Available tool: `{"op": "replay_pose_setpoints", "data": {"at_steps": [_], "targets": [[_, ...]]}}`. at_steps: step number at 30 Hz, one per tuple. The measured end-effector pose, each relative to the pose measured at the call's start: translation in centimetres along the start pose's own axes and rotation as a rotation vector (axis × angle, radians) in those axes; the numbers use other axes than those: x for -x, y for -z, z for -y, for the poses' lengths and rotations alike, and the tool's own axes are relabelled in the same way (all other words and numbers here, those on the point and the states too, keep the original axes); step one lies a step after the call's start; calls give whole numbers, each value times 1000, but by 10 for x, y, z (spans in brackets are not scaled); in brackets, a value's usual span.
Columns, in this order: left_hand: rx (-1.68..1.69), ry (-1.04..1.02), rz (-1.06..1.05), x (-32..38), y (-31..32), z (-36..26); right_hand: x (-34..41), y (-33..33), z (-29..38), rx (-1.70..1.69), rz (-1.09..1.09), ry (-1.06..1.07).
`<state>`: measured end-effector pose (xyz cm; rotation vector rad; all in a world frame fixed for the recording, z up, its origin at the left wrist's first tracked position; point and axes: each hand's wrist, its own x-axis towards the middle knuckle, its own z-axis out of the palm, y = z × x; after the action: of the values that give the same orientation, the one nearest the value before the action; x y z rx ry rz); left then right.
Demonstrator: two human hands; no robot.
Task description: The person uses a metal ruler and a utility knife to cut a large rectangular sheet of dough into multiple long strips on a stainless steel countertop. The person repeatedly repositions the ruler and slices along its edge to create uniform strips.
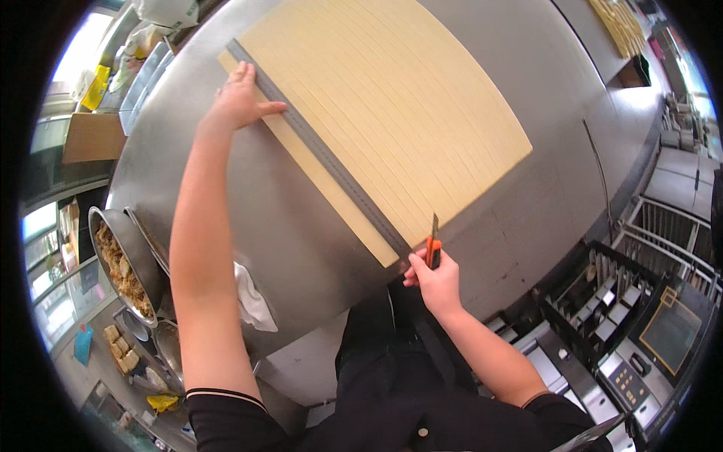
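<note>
A large pale-yellow sheet of dough (390, 107), scored with many parallel lines, lies flat on a stainless steel table (271, 209). Along its left part runs a long grey metal ruler (333, 158), leaving a plain strip of the sheet showing beyond it. My left hand (240, 99) presses on the ruler's far end with fingers and thumb spread. In my right hand (436, 277) is an orange-and-black utility knife (434, 248), its blade out and pointing away from me. The fingers of that hand touch the ruler's near end at the sheet's edge.
A steel bowl of brown chunky food (121, 271) stands at the left, with a white cloth (254, 299) on the table near my left arm. A cardboard box (93, 138) sits beyond the left edge. A dark thin rod (597, 169) lies at the right.
</note>
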<state>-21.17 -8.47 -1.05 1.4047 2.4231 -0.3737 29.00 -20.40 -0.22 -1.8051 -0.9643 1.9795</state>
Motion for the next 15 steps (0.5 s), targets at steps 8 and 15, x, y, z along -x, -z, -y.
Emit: {"op": "replay_pose_setpoints", "data": {"at_steps": [8,15], "targets": [[48,13,14,4,-2,-1,-6,-4,-4,-39,-42,29],[58,19,8,3,-3,-1,-9,1,-10,29,-20,68]]}}
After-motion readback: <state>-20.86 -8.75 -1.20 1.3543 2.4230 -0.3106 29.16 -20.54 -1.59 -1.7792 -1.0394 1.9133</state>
